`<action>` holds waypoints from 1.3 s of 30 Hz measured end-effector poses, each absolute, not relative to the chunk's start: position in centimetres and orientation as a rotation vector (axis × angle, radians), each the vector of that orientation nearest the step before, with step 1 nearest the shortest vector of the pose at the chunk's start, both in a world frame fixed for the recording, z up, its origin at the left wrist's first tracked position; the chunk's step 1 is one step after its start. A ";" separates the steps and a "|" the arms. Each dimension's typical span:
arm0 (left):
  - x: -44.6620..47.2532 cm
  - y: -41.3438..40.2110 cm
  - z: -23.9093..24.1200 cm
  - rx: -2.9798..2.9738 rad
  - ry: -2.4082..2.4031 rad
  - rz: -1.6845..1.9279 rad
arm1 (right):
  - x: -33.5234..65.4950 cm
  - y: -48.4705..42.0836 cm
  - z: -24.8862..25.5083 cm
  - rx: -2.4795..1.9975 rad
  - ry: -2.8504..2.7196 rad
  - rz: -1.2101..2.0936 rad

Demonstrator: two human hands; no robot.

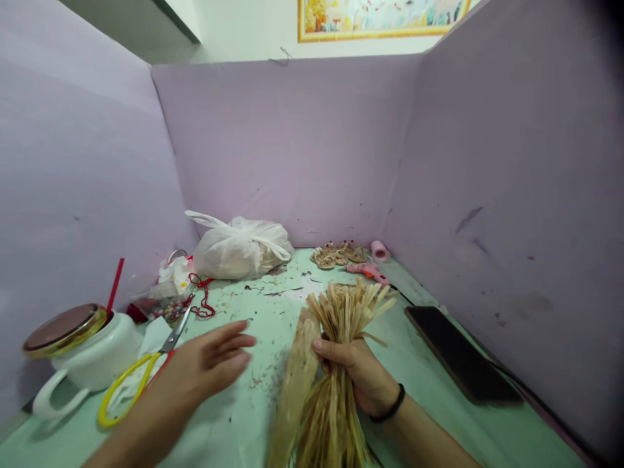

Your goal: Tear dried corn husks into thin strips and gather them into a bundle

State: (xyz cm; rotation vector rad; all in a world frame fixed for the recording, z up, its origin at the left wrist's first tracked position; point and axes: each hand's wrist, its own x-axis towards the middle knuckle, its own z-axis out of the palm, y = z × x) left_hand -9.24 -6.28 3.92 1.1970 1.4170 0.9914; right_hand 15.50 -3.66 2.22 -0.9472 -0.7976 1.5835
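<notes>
My right hand (358, 374) is wrapped round a bundle of dry straw strips (341, 325), gripping it at its middle so the cut ends fan upward. A wider flat strip of the same straw (297, 383) leans against the bundle's left side. My left hand (207, 367) hovers over the green table (263, 312) with its fingers stretched out flat, holding nothing. It is just right of the yellow-handled scissors (139, 377), which lie on the table.
A white lidded mug (85, 354) stands at the left. A white plastic bag (238, 247), red cord (202, 299), woven straw pieces (336, 255), a pink glue gun (368, 270) and a pink roll (379, 250) lie at the back. A dark phone (461, 354) lies right. Purple walls surround.
</notes>
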 end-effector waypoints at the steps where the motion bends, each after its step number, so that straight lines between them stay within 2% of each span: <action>1: -6.0 -5.4 5.3 1.163 1.316 0.906 | 15.5 -3.8 2.3 -0.940 -0.803 1.588; 3: -1.1 -4.0 6.5 1.092 1.102 0.697 | 15.5 -3.9 2.6 -0.935 -0.799 1.607; 6: 1.9 -2.9 5.7 0.959 1.053 0.717 | 15.6 -3.7 2.9 -0.979 -0.752 1.607; 12: 0.5 -2.5 3.9 0.856 1.038 0.913 | 15.5 -2.8 2.0 -1.111 -0.645 1.480; 20: 0.9 -2.7 3.1 0.894 1.073 1.002 | 13.8 -3.8 1.5 -1.035 -0.772 1.585; 39: 0.5 -2.5 2.0 0.997 0.962 0.964 | 14.2 -4.0 2.3 -0.928 -0.871 1.665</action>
